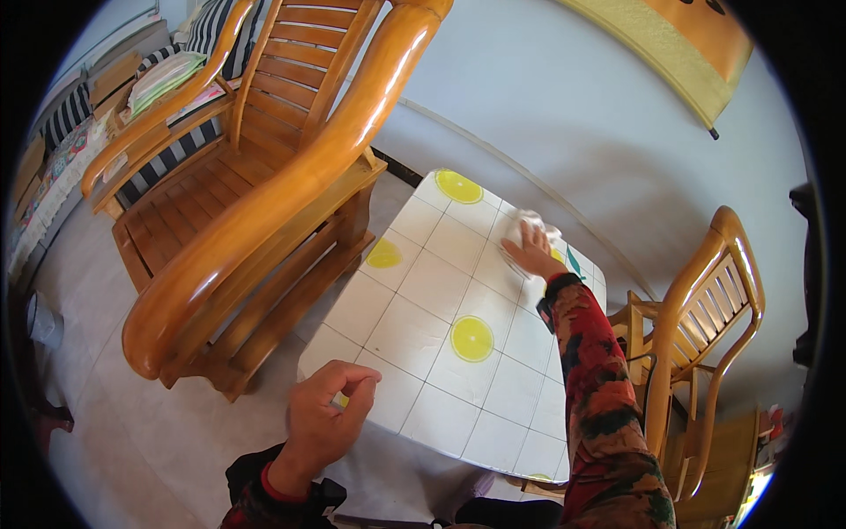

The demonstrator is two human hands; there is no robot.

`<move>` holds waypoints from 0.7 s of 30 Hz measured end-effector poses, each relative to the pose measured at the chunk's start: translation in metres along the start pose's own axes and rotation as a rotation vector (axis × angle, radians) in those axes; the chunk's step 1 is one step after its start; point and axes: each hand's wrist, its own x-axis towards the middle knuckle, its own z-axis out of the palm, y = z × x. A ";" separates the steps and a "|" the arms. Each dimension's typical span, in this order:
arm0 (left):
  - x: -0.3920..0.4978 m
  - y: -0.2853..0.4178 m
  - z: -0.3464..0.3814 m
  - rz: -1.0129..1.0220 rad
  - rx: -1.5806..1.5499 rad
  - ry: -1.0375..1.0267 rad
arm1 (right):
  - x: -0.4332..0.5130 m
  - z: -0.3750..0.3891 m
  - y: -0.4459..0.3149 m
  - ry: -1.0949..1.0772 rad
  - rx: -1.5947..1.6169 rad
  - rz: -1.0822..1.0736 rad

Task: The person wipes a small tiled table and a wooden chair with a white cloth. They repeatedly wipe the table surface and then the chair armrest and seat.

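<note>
My right hand [531, 251] lies on a crumpled white cloth [527, 228], pressing it on the table's far right part, beside the wall. The table [423, 317] has a white covering with grid lines and yellow lemon slices. My left hand [334, 413] is loosely curled over the table's near left corner, thumb and index finger touching, with nothing seen in it. Both sleeves are red and patterned, and dark bands circle the wrists.
A large wooden armchair [264, 198] stands left of the table. Another wooden chair [704, 311] is at the right by the wall. A scroll [700, 73] hangs above. Farther left are a seat with striped cushions [215, 33] and a small bin [45, 322] on the tiled floor.
</note>
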 end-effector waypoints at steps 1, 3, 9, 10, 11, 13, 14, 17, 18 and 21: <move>0.001 0.000 0.001 -0.008 0.004 -0.001 | 0.009 0.000 -0.019 -0.009 -0.017 -0.045; 0.004 -0.001 0.004 -0.017 0.017 -0.002 | 0.021 0.006 -0.064 -0.019 -0.062 -0.113; 0.011 -0.005 0.026 -0.007 0.044 -0.036 | 0.020 0.020 -0.156 -0.025 0.033 -0.493; 0.013 -0.007 0.030 -0.003 0.034 -0.034 | 0.018 0.017 -0.154 -0.023 0.001 -0.515; 0.014 -0.008 0.034 0.002 0.022 -0.040 | 0.016 0.015 -0.151 -0.023 0.022 -0.522; 0.017 -0.011 0.042 0.002 0.005 -0.039 | 0.016 0.009 -0.130 -0.008 0.035 -0.497; 0.018 -0.013 0.045 0.000 -0.006 -0.039 | 0.015 0.007 -0.115 0.013 0.061 -0.464; 0.023 -0.015 0.050 0.005 -0.013 -0.072 | 0.014 0.004 -0.064 0.056 0.066 -0.350; 0.023 -0.015 0.052 0.009 0.012 -0.069 | 0.012 0.004 -0.044 0.064 0.077 -0.318; 0.025 -0.017 0.056 0.025 0.019 -0.068 | 0.006 0.004 0.018 0.104 0.012 -0.191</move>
